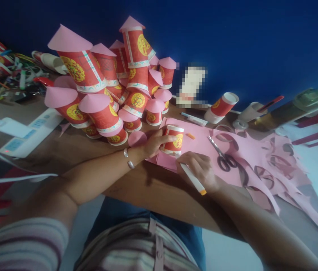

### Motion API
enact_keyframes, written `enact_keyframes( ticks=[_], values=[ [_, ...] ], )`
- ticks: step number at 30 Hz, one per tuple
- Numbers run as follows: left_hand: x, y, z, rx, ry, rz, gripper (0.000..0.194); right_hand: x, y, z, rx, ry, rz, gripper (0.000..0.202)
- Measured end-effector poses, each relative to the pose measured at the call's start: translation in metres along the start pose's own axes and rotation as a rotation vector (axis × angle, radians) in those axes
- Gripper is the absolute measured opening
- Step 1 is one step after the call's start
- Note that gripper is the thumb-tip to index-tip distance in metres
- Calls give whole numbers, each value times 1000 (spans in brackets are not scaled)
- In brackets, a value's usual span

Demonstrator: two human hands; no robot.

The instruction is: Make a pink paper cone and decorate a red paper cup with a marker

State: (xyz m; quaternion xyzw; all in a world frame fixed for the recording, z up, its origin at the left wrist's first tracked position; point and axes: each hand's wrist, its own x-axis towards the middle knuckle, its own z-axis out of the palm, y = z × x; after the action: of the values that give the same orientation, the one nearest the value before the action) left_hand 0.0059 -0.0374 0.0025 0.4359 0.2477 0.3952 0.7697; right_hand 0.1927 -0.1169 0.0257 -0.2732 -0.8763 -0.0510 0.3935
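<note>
My left hand (pixel 154 144) is wrapped round a red paper cup (pixel 172 140) with white bands and a yellow emblem, on the pink paper sheets (pixel 204 150). My right hand (pixel 197 167) grips a white marker (pixel 191 177) with an orange end pointing down toward me; its other end is hidden at the fingers, close to the cup's base. An orange cap (pixel 190 136) lies on the pink paper behind the cup. Right of the hands, black-handled scissors (pixel 223 156) rest with their blades apart. A small pink disc (pixel 137 139) is beside my left wrist.
Red cups with pink cone tops (pixel 91 71) are stacked at the back left. A white power strip (pixel 31 131) with a cable is at the left. Pink paper scraps (pixel 274 165) spread to the right. Behind them stand a red cup (pixel 223 105) and a bottle (pixel 291 111).
</note>
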Motion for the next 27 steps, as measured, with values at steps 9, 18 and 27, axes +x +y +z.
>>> enact_keyframes(
  ticks=[9, 18, 27],
  values=[
    [0, 0, 0, -3, -7, -12, 49, -2, -1, 0, -25, 14, 47, 15],
    [-1, 2, 1, 15, -7, 1, 40, 3, -6, -2, -4, 14, 6, 17],
    [-1, 1, 2, -5, -21, 12, 42, 0, -3, 0, -1, 2, 26, 16]
  ],
)
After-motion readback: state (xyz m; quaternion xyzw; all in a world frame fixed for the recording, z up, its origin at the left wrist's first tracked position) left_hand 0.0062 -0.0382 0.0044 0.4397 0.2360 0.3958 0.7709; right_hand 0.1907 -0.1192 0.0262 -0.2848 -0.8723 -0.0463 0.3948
